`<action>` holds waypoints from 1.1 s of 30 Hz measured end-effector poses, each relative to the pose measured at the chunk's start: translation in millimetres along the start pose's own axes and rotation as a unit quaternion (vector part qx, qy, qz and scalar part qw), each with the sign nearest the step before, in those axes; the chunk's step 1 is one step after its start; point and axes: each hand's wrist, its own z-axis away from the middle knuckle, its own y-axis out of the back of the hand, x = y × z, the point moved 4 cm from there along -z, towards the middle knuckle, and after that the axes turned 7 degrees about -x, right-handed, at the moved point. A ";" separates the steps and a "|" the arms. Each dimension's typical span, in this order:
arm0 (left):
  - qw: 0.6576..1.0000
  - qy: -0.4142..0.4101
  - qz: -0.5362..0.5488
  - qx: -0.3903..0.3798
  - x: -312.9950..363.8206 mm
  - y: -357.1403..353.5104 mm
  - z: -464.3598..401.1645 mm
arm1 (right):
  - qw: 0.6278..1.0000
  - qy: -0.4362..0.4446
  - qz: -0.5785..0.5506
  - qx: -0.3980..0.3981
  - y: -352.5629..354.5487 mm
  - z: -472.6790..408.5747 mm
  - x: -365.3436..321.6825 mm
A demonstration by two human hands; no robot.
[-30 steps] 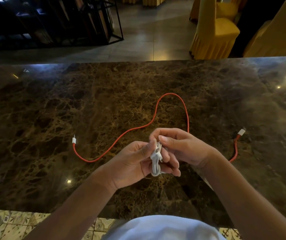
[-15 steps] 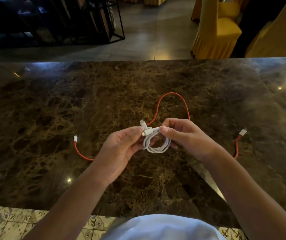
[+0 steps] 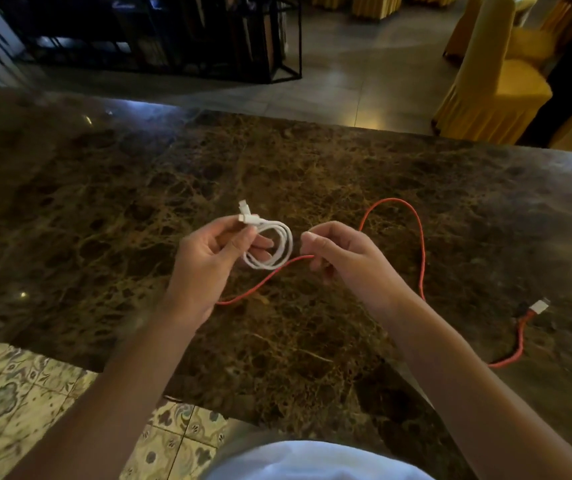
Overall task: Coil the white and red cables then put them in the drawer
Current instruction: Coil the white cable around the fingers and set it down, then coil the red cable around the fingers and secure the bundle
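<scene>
My left hand [image 3: 208, 261] pinches the white cable [image 3: 289, 239], which is wound into a small coil with its two plugs sticking up past my thumb. My right hand [image 3: 343, 261] hovers just right of the coil with fingers curled and thumb on the index finger, apart from the white cable. The red cable [image 3: 422, 251] lies uncoiled on the marble table [image 3: 104, 202], running under both hands, looping up at the back and ending at a white plug [image 3: 539, 305] on the right. No drawer is in view.
The table's near edge runs diagonally above a patterned tile floor [image 3: 18, 403]. Yellow-covered chairs [image 3: 492, 81] stand beyond the far edge at right, and a black metal rack [image 3: 208, 36] stands at the back left.
My right hand has let go of the white coil and drawn away to the right. My left hand keeps the coil. The view has swung left, so the red cable sits further right.
</scene>
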 end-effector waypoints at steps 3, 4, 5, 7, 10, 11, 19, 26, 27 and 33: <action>0.995 0.036 0.059 0.068 -18.5 54.3 -20.9 | 0.999 -0.037 0.022 -0.003 -6.0 -13.7 8.5; 0.993 0.047 0.057 0.093 -25.7 75.2 -27.6 | 0.998 -0.049 0.031 -0.003 -8.0 -17.9 12.3; 0.991 0.055 0.047 0.115 -32.1 95.7 -33.7 | 0.997 -0.061 0.042 -0.002 -10.4 -22.5 16.4; 0.985 0.071 0.025 0.154 -45.1 133.8 -45.6 | 0.995 -0.079 0.068 0.002 -15.0 -30.6 24.4; 0.971 0.114 -0.016 0.208 -66.3 186.9 -63.3 | 0.991 -0.091 0.095 0.006 -23.7 -38.0 33.2; 0.967 0.128 -0.027 0.218 -72.7 203.2 -69.5 | 0.990 -0.092 0.108 0.009 -26.1 -39.7 35.0; 0.927 0.172 -0.191 0.274 -104.5 266.2 -102.3 | 0.982 -0.106 0.156 0.013 -33.1 -50.4 40.6; 0.859 0.108 -0.417 0.277 -98.5 263.3 -100.0 | 0.980 -0.108 0.168 0.012 -37.9 -48.5 39.3; 0.862 0.116 -0.409 0.276 -99.2 264.8 -100.2 | 0.979 -0.104 0.173 0.016 -37.8 -48.7 39.0; 0.842 0.056 -0.426 0.327 -71.4 244.1 -76.4 | 0.902 0.070 0.426 0.034 -43.1 -51.0 21.7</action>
